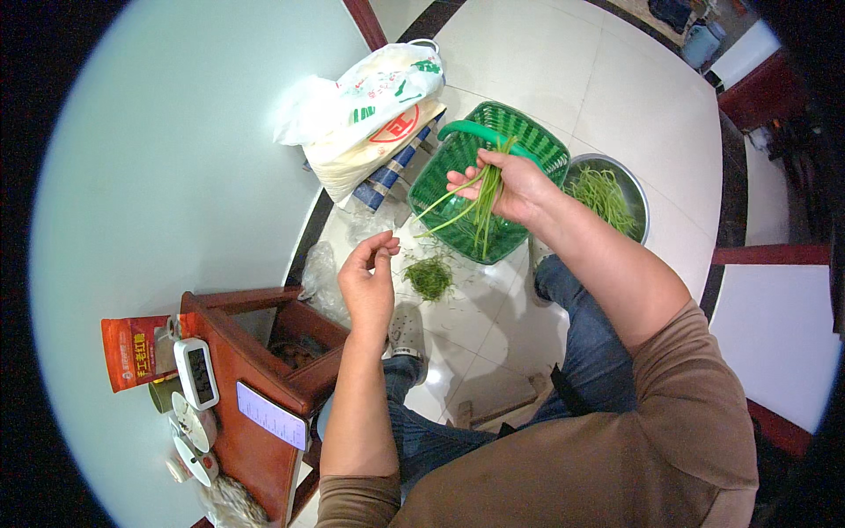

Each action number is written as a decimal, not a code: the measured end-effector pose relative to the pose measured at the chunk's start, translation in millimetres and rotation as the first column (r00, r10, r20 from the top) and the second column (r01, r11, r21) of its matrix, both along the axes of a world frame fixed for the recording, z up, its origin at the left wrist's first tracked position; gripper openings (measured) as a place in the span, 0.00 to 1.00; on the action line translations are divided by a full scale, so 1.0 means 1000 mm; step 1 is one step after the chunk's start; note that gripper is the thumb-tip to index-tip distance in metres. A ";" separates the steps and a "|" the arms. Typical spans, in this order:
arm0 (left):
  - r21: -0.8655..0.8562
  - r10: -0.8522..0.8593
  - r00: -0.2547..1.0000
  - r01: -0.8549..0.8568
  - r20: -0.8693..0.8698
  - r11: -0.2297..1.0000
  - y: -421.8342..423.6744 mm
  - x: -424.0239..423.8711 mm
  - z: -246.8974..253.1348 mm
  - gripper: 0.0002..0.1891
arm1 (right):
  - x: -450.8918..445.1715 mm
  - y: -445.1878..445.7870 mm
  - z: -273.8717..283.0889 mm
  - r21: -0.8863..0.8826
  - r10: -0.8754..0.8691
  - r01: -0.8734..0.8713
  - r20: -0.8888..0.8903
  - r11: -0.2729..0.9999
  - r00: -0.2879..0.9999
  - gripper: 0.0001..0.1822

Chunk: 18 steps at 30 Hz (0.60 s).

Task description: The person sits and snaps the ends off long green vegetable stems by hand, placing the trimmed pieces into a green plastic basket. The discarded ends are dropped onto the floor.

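Note:
My right hand holds a bunch of thin green stems above a green woven plastic basket with a green handle. My left hand is raised to the left of the basket, its fingers curled; whether something fine is between thumb and fingertips cannot be told. On the floor between the two feet lies a small heap of green trimmings, with loose bits scattered around it. A round metal basin right of the basket, partly behind my right forearm, contains more green stems.
A white plastic bag rests on a cream sack by the wall. Crumpled clear plastic lies on the floor. At the left, a reddish wooden cabinet bears a phone, a white digital clock, bowls and a red pouch.

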<state>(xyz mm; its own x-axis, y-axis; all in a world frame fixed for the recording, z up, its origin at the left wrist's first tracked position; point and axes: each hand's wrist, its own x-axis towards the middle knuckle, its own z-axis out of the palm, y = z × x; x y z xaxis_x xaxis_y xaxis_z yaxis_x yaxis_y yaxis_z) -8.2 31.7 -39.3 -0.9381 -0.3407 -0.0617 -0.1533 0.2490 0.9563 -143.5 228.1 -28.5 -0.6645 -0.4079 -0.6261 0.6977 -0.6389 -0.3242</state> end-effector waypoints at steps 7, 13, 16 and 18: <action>0.010 0.015 1.000 -0.015 -0.025 1.000 0.005 -0.002 -0.003 0.08 | -0.003 0.014 0.001 0.022 -0.031 0.031 0.005 0.999 0.999 0.10; -0.003 -0.031 0.999 0.031 0.016 1.000 0.002 -0.003 -0.008 0.10 | -0.037 0.072 0.011 0.317 0.025 0.121 -0.420 0.941 0.907 0.08; -0.073 -0.053 0.997 0.056 0.047 0.996 0.009 -0.004 0.001 0.10 | -0.058 0.128 0.008 0.627 0.199 0.191 -0.497 0.755 0.844 0.13; -0.080 -0.069 0.996 0.073 0.047 0.994 0.014 -0.003 0.002 0.10 | -0.071 0.169 -0.011 0.802 0.277 0.185 -0.397 0.568 0.875 0.14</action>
